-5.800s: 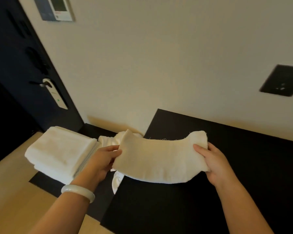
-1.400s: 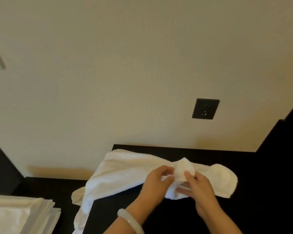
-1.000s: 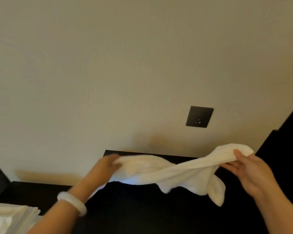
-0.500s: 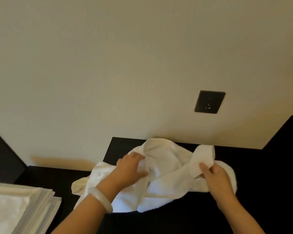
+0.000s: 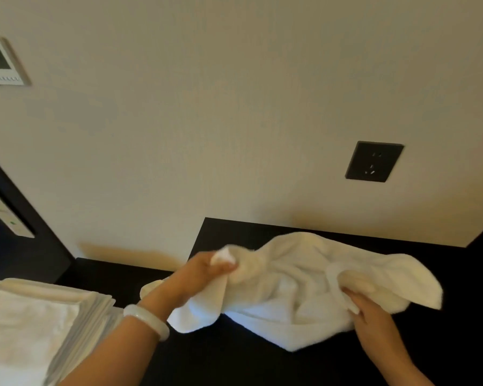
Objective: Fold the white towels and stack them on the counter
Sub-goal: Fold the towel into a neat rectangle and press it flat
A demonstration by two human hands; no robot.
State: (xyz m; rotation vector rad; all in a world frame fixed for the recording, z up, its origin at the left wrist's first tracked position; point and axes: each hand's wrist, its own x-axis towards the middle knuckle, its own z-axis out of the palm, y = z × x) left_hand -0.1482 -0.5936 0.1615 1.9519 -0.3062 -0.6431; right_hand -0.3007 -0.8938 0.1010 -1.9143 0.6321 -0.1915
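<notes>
Two hands hold a crumpled towel [image 5: 290, 288].
The left hand [image 5: 207, 270] grips one corner. The right hand [image 5: 365, 316] seems to pinch an edge. The towel lies on the counter [image 5: 234, 358], near the stack [image 5: 25, 316].

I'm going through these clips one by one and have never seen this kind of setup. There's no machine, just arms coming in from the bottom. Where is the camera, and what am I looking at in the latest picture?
There is no robot here. A person works with bare hands, and the single camera sits on their head, looking forward and down, so the arms enter from the bottom edge. The left hand, with a pale bracelet on its wrist, grips a bunched corner of a white towel. The right hand pinches the towel's other side. The towel is rumpled, not yet folded, and lies partly on the black counter. At lower left is a stack of folded towels. On the wall behind are a dark socket and a small control panel.
</notes>
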